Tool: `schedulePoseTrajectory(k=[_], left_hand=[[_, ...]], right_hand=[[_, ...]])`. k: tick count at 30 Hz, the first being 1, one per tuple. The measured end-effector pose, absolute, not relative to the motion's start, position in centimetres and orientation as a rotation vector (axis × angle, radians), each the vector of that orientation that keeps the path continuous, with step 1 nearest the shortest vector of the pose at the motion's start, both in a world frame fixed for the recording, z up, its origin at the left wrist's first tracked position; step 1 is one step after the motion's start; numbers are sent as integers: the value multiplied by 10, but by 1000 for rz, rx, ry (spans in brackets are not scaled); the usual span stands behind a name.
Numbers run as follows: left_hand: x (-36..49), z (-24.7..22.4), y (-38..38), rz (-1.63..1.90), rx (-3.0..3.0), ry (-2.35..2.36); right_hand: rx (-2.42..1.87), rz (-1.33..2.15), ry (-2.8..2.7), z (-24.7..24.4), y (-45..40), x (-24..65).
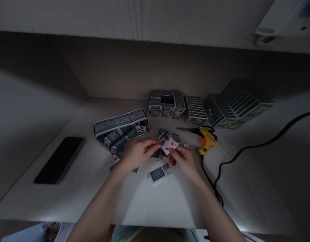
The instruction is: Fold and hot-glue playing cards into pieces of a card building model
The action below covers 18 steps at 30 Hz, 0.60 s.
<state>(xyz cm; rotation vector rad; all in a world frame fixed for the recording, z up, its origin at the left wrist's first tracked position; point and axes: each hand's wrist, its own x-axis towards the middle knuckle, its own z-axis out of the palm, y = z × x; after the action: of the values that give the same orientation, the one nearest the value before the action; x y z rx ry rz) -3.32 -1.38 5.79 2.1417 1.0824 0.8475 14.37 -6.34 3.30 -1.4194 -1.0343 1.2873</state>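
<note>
Between my two hands is a small card piece with red diamonds (169, 145), its printed face showing. The fingers of my right hand (183, 159) are closed on its lower right edge. My left hand (142, 151) has thumb and forefinger pinched together at the card's left edge; whether they grip it is too small to tell. Patterned card pieces lie around and under my hands. Nearer the front sits a folded patterned card piece (158, 174). A long structure made of cards (121, 121) stands behind my left hand, with loose cards inside it.
A black phone (58, 160) lies at the left. A yellow glue gun (207, 140) and dark-handled scissors (210, 129) are right of my hands, with a black cable (258, 146) running right. Along the back stand a card model (166, 104) and striped box shapes (235, 104).
</note>
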Motion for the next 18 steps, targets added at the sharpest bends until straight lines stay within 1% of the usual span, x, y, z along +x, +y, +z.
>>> schedulePoseTrajectory(k=[2, 5, 7, 10, 15, 18], left_hand=[[-51, 66, -8, 798, 2086, 1133], [-78, 73, -4, 741, 1981, 1413], [-90, 77, -4, 558, 1998, 1543], [-98, 85, -7, 409, 2086, 1710], [-104, 100, -15, 220, 2097, 1777], [-103, 97, -18, 48, 2043, 1747]], right_hand=[[-1440, 1239, -998, 34, -62, 145], [-1466, 1174, -978, 35, -61, 147], [-1474, 1156, -989, 35, -61, 148], [-1475, 1135, -1013, 33, -61, 149], [-1480, 1112, -1047, 31, -61, 148], [-1483, 1110, -1060, 31, -60, 148]])
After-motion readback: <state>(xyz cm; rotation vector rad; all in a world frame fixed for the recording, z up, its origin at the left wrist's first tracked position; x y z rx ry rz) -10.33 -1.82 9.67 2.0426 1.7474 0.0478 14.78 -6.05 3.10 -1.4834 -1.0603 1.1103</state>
